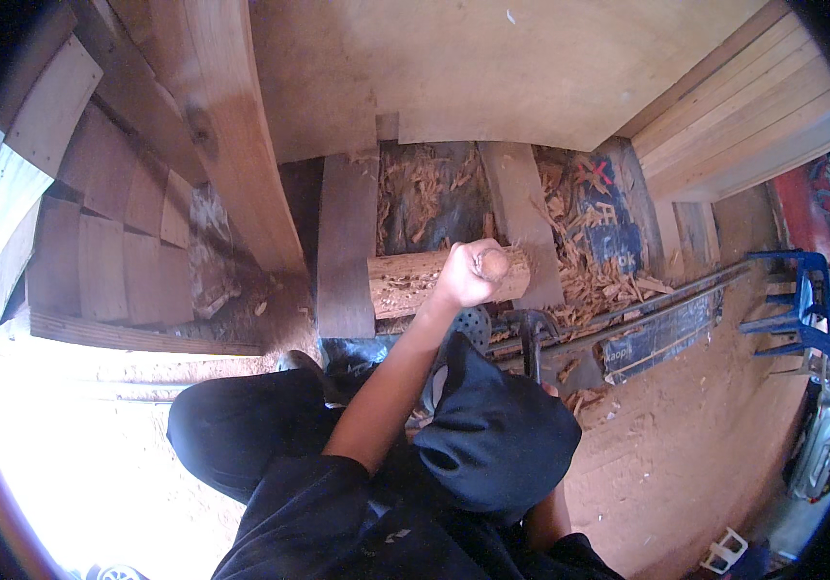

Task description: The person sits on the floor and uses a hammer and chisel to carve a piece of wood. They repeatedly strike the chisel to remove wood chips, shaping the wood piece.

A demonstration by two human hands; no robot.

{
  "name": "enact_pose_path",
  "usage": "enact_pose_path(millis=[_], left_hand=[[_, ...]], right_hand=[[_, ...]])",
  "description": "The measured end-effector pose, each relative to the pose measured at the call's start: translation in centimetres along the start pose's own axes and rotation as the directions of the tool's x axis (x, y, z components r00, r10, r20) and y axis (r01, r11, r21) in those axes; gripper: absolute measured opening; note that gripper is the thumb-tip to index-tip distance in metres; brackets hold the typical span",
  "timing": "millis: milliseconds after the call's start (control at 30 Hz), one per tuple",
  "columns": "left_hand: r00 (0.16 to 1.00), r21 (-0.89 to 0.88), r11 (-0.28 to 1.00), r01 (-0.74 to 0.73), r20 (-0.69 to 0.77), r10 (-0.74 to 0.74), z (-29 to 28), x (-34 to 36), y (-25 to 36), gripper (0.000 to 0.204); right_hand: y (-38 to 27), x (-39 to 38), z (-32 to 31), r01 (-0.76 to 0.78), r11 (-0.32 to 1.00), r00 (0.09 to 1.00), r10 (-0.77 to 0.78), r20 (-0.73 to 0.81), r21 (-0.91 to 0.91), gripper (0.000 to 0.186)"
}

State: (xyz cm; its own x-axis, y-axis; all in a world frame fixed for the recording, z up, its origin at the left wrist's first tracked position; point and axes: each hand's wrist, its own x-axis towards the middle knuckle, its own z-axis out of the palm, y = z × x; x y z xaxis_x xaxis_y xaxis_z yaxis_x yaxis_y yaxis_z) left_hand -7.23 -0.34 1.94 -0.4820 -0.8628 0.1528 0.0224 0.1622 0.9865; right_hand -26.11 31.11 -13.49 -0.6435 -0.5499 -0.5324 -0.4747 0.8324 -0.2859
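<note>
My left hand (466,278) is closed in a fist around a round wooden handle (494,264), seen end-on. Whatever extends below the fist is hidden. Directly beneath it lies a thick length of wood (401,287), its upper face rough and pitted with cut marks. A dark-headed hammer (532,340) stands up beside my bent knee, to the right of the wood. Only a sliver of my right hand (551,390) shows past the knee, at the hammer's lower end. It appears wrapped round the hammer's handle, with most fingers hidden.
Two flat boards (345,246) run away from me under the worked wood. Wood chips (579,227) are strewn between and beside them. A tall plank (231,126) leans at left, and a large panel (511,68) stands ahead. Metal bars (647,304) and a blue chair (811,319) are at right.
</note>
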Motion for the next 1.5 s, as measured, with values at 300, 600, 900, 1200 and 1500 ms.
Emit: enact_pose_path(millis=[300, 600, 900, 1200, 1500], left_hand=[[0.998, 0.003, 0.999, 0.052, -0.043, -0.052, 0.3, 0.0, 0.6, 0.013], [0.981, -0.181, 0.983, 0.045, 0.195, -0.009, -1.9, 0.9, 2.1, 0.038], [0.994, -0.053, 0.995, 0.079, 0.075, -0.075, -0.5, 0.6, 2.0, 0.031], [1.0, 0.043, 0.999, 0.019, -0.025, -0.018, 0.2, 0.9, 1.5, 0.022], [0.999, 0.276, 0.961, -0.005, -0.033, 0.014, 4.1, 3.3, 3.8, 0.022]], right_hand=[[-9.8, -3.8, -6.9, 0.035, 0.985, 0.998, -0.042, 0.037, 0.172, 0.051], [-19.4, -1.9, -11.4, 0.162, 0.959, 0.984, -0.137, -0.116, 0.235, 0.063], [-20.4, -3.1, -15.4, 0.189, 0.98, 0.98, -0.192, -0.049, -0.057, 0.06], [-22.1, -0.4, -17.5, 0.239, 0.964, 0.969, -0.228, 0.094, -0.121, 0.068], [-23.1, 1.6, -19.7, 0.154, 0.97, 0.969, -0.11, 0.223, -0.19, 0.08]])
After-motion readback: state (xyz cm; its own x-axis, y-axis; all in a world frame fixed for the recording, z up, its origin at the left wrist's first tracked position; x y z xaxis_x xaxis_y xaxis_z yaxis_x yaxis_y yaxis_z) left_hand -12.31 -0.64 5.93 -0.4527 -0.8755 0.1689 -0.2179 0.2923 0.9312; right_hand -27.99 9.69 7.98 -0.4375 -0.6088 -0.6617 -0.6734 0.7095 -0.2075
